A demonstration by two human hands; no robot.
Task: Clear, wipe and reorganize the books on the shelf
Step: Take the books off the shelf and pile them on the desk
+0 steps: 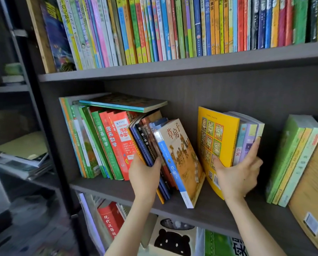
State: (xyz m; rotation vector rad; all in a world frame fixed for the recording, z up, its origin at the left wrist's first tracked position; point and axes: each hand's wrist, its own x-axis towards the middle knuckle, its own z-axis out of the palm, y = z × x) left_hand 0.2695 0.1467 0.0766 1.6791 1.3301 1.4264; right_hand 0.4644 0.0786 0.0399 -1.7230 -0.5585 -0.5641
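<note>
On the middle shelf (219,213), my left hand (145,174) grips a leaning bundle of thin dark-spined books (147,137). An orange-covered book with a blue spine (182,159) leans against that bundle. My right hand (237,172) holds a small group of books fronted by a yellow book (217,137), thumb on its cover and fingers round the far side. Left of my left hand stand green and red books (106,145) with flat books (125,102) lying across their tops.
Green and yellow books (294,163) lean at the right end, next to a big tan book (313,191). The upper shelf (173,69) is packed with colourful thin spines. More books fill the lower shelf (110,218). A side unit (23,156) at left holds stacked papers.
</note>
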